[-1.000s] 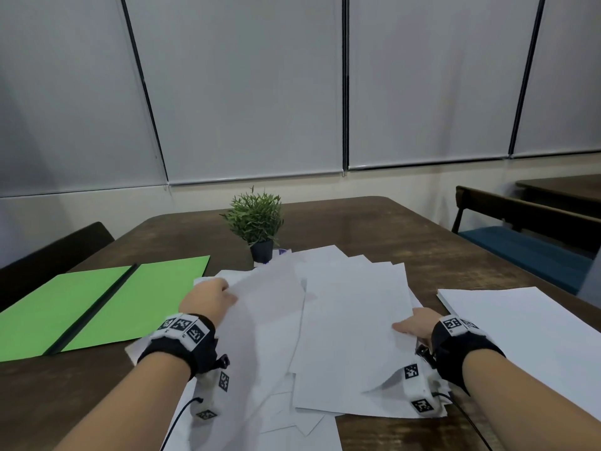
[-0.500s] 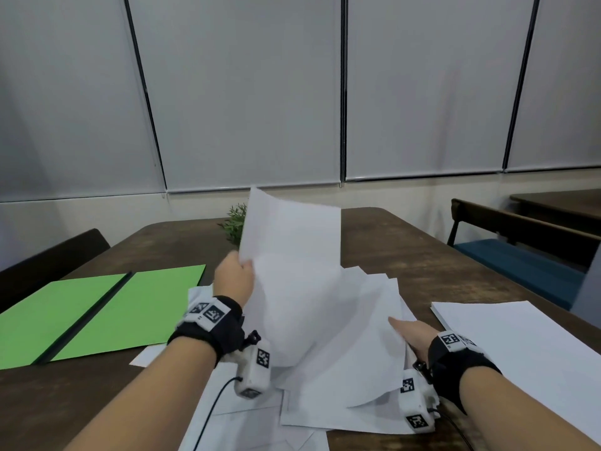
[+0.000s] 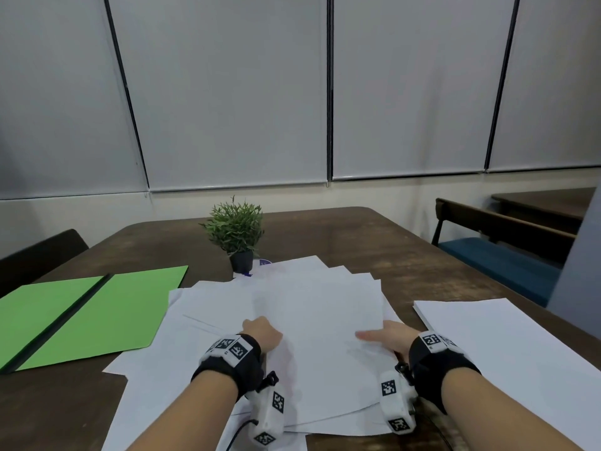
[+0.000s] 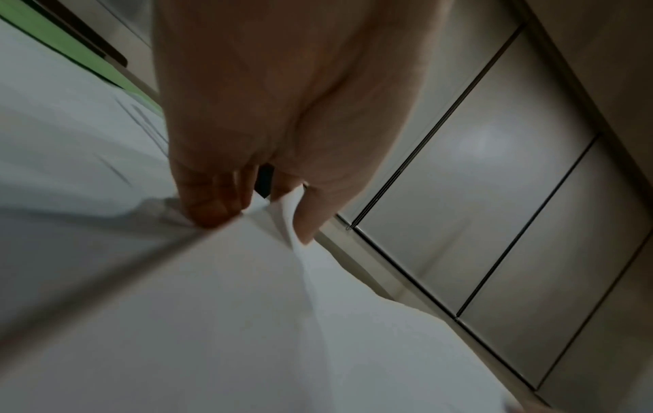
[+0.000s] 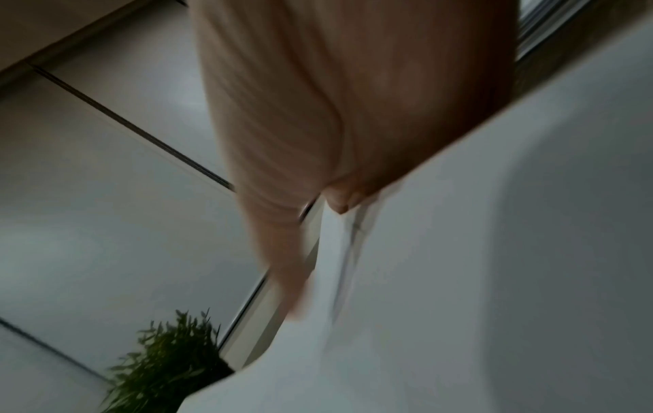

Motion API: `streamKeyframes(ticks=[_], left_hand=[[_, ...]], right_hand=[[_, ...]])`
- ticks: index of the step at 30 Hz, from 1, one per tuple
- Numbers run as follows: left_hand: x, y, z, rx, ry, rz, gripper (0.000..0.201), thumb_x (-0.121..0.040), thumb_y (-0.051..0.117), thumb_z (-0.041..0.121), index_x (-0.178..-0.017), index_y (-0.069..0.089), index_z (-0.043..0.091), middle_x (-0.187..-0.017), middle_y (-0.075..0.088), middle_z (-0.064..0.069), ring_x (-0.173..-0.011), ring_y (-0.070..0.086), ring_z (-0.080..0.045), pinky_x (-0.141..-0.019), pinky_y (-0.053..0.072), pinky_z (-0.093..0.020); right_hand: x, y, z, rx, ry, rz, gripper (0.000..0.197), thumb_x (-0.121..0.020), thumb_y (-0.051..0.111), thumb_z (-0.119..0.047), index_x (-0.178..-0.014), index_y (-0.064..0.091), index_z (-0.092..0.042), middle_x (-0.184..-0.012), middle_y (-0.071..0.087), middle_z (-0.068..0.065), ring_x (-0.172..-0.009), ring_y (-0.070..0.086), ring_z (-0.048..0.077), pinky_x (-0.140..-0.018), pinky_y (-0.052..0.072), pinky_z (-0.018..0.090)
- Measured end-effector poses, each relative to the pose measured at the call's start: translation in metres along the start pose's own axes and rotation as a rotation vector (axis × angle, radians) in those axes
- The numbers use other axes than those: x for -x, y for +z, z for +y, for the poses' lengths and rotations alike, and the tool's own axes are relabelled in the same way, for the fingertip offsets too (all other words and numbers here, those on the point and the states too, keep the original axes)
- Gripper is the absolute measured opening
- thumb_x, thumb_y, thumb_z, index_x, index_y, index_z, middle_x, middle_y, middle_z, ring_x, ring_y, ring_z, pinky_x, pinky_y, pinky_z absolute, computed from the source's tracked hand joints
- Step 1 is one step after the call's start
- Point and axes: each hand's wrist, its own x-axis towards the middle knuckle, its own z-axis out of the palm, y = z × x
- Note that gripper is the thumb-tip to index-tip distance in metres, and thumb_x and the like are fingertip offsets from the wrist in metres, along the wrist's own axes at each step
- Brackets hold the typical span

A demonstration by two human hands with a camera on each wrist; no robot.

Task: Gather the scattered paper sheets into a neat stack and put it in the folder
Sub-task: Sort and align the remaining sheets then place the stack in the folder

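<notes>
Several white paper sheets lie fanned and overlapping in the middle of the brown table. My left hand holds the left edge of the top bundle; the left wrist view shows the thumb and fingers of that hand pinching a sheet. My right hand grips the bundle's right edge, thumb on top and fingers hidden beneath. The right wrist view is blurred, with the hand against a sheet. An open green folder lies flat at the left, apart from both hands.
A small potted plant stands just behind the sheets. A separate squared pile of white paper lies at the right table edge. Chairs stand at the far left and right. More loose sheets reach the table's near edge.
My left hand lifted a sheet from the left, swung it up and over, and laid it on the pile. Both hands now hold the bundle's sides, lower and nearer to me.
</notes>
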Motion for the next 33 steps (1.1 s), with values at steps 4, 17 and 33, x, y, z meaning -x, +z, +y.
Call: streamKeyframes(ticks=[4, 17, 33], left_hand=[[-0.004, -0.004, -0.007, 0.057, 0.045, -0.109, 0.045, -0.089, 0.055, 0.038, -0.120, 0.051, 0.006, -0.121, 0.054, -0.010, -0.108, 0.057, -0.025, -0.086, 0.047, -0.030], [0.020, -0.072, -0.003, 0.959, 0.454, 0.382, 0.054, -0.084, 0.069, 0.023, -0.131, 0.044, 0.015, -0.124, 0.059, 0.001, -0.112, 0.058, -0.018, -0.100, 0.045, -0.038], [0.035, -0.113, 0.016, 0.828, 0.722, 0.699, 0.066, -0.092, 0.060, 0.019, -0.147, 0.024, 0.020, -0.140, 0.047, 0.005, -0.125, 0.049, -0.010, -0.106, 0.039, -0.029]], right_hand=[[0.019, 0.006, -0.012, 0.157, -0.073, 0.027, 0.073, -0.052, 0.078, -0.024, -0.121, 0.056, -0.015, -0.107, 0.069, -0.001, -0.102, 0.065, 0.021, -0.098, 0.050, 0.041], [0.080, 0.021, -0.114, -0.184, -0.603, 0.076, 0.049, -0.073, 0.061, -0.002, -0.114, 0.058, -0.030, -0.110, 0.071, 0.001, -0.103, 0.067, 0.024, -0.092, 0.053, 0.049], [0.071, 0.046, -0.145, -0.521, -0.610, 0.123, 0.052, -0.082, 0.064, 0.009, -0.126, 0.049, -0.016, -0.116, 0.066, 0.008, -0.111, 0.063, 0.027, -0.091, 0.052, 0.038]])
